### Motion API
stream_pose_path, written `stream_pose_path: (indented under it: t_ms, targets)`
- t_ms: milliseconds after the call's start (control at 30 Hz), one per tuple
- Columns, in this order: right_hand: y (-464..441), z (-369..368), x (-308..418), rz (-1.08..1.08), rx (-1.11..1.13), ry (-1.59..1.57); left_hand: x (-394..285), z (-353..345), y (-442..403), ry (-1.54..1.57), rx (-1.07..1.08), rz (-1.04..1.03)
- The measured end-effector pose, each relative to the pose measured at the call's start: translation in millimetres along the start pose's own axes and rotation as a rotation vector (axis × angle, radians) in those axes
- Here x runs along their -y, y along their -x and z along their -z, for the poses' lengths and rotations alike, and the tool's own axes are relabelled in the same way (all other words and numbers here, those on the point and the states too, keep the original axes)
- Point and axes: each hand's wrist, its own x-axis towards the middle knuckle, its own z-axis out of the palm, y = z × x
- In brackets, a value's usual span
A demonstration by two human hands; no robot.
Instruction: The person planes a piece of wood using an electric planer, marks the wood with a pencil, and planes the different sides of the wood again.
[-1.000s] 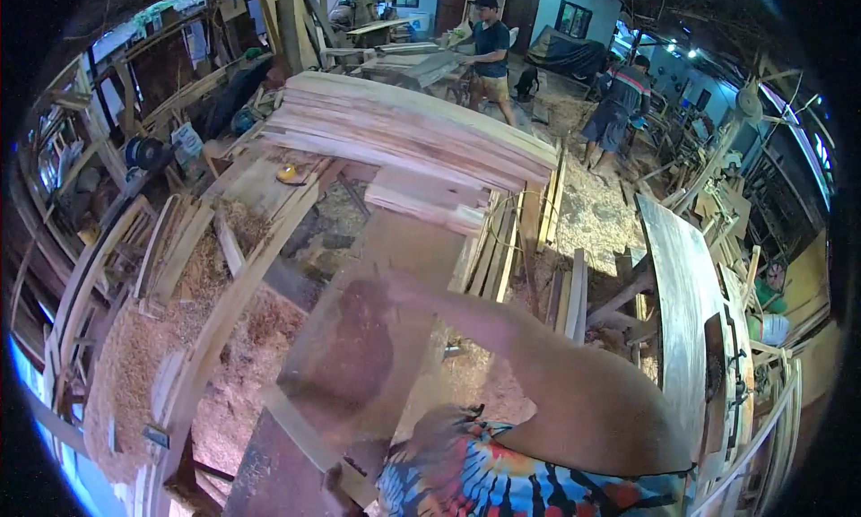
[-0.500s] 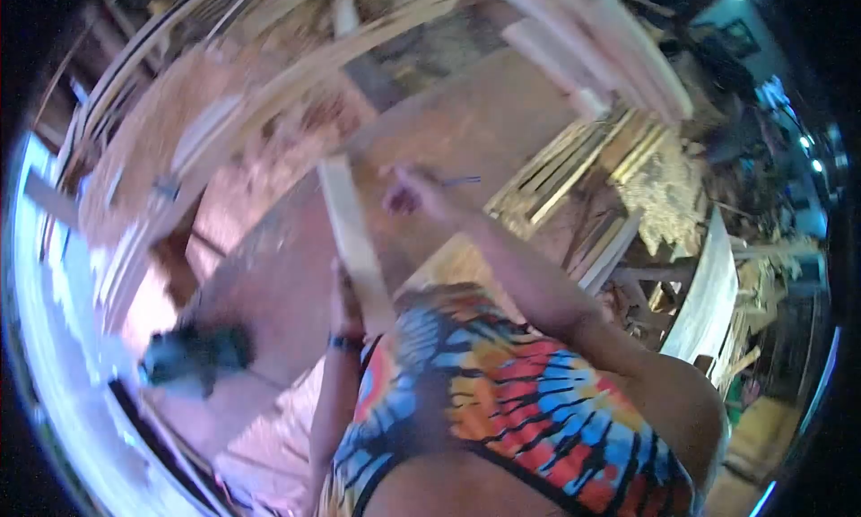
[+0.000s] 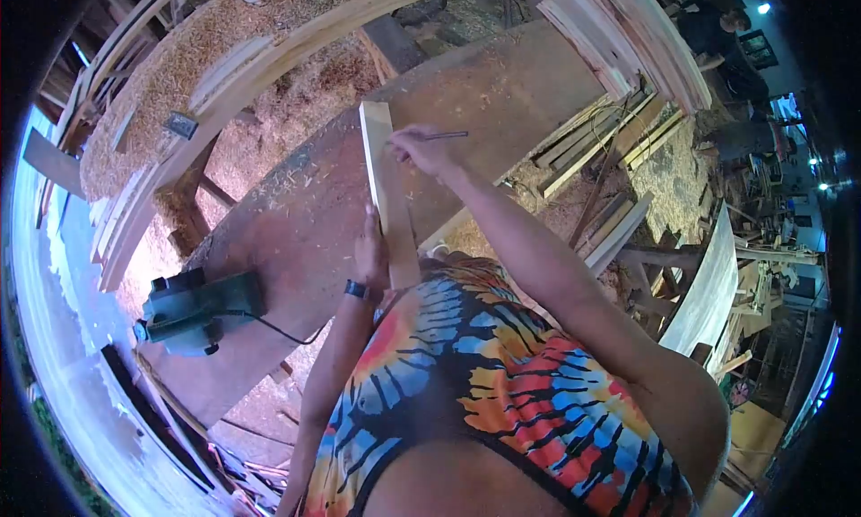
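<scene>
A pale, squared wooden board (image 3: 388, 194) extends away from my body over the brown worktable (image 3: 296, 203). My left hand (image 3: 369, 252) grips its near part along the left side; a dark band is on that wrist. Close to the board's far end, my right hand (image 3: 421, 151) is closed around a thin dark pencil (image 3: 448, 136), which sticks out to the right. The fingertips of that hand meet the board's right edge, and the pencil's other end is hidden by the fingers.
A green electric planer (image 3: 202, 311) with a black cord lies on the table's left part. Wood shavings (image 3: 233, 33) heap beyond a long plank (image 3: 305, 37). Stacked timber strips (image 3: 601, 140) lie at right. A person (image 3: 717, 37) is in the far upper right.
My right hand, apart from the board before, has come up to its far right edge with the pencil. The whole view has shifted and sharpened; my left hand keeps its hold.
</scene>
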Motion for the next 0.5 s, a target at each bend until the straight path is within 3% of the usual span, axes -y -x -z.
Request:
stream_pose_path:
  t_ms: [133,233,333,367,467,500]
  targets:
    - [-5.2,-12.2,-14.4,0.115,-0.135,-0.111,-2.9,-2.8,2.8,-0.074,-0.030,-0.046]
    - [18.5,-14.6,-10.6,0.046,0.012,-0.077,9.1,13.4,-10.8,-0.140,-0.031,-0.076]
    - [52.2,-23.4,-4.2,0.061,0.051,0.060,4.5,11.2,-8.9,-0.146,-0.012,-0.073]
    - [49.8,-23.7,-15.2,0.072,-0.029,-0.024,3.8,8.2,-5.6,-0.135,-0.010,-0.059]
    - [77.7,-31.3,-6.4,0.088,0.027,0.191,-5.1,1.0,4.5,-0.105,-0.030,-0.093]
    - [81.5,-31.9,-10.3,0.133,-0.002,0.173,-6.2,1.9,4.4,-0.359,-0.093,-0.226]
